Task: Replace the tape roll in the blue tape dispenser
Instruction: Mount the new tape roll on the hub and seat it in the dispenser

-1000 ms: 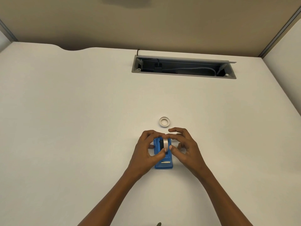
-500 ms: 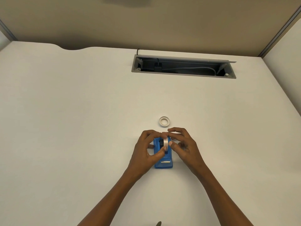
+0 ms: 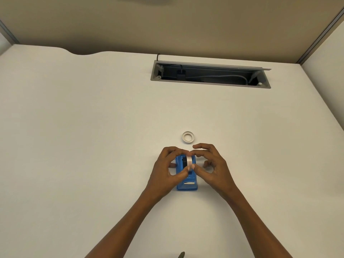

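Hands [image 3: 167, 169] partly hide tape roll [image 3: 189, 161] in dispenser [image 3: 187, 185].

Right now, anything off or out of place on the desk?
Nothing damaged or spilled. One stray item: a small white ring lies flat on the desk beyond the blue dispenser, apart from it. Both hands, left hand and right hand, hold the clear tape roll upright in the dispenser.

Both my forearms reach forward and angle inward. My left hand [image 3: 165, 168] curls, thumb and fingertips pinched on the tape roll [image 3: 189, 161]. My right hand [image 3: 212, 164] mirrors it, thumb tip on the roll's near edge, fingers arched over the top.
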{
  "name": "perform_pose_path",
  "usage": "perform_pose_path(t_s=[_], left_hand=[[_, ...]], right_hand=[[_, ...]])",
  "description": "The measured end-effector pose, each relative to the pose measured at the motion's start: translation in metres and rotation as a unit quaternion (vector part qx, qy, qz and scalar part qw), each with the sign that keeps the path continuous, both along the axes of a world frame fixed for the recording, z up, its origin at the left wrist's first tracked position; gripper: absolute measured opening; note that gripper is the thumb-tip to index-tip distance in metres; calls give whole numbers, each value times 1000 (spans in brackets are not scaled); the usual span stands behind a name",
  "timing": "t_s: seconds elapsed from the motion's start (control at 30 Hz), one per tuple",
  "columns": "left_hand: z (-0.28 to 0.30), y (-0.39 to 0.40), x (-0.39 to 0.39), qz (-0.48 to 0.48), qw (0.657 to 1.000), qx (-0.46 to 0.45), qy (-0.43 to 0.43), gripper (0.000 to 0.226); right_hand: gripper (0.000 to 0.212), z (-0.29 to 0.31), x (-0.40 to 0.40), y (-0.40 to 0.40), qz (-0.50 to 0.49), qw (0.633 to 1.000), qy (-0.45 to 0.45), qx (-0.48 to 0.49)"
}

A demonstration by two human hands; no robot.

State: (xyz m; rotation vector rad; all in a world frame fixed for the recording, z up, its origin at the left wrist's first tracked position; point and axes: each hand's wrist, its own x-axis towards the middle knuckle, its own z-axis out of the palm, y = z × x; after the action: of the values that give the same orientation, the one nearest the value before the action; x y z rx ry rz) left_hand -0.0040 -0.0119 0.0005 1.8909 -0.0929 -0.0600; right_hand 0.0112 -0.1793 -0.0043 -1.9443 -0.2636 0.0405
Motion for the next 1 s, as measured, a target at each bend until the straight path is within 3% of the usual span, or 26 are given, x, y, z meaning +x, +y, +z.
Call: perform_pose_path(t_s=[0.2, 0.47, 0.9, 1.0], left_hand=[[-3, 2, 1, -11, 1000, 7, 6, 46], [-2, 3, 1, -27, 1000, -3, 2, 44], [-6, 2, 2, -24, 1000, 4, -2, 46], [-6, 2, 2, -22, 1000, 7, -2, 45]], right_hand=[[33, 1, 3, 1, 4, 1000, 16, -5], [18, 5, 10, 6, -21, 998, 40, 38], [6, 8, 11, 10, -72, 997, 34, 22], [11, 8, 10, 7, -80, 996, 43, 8]])
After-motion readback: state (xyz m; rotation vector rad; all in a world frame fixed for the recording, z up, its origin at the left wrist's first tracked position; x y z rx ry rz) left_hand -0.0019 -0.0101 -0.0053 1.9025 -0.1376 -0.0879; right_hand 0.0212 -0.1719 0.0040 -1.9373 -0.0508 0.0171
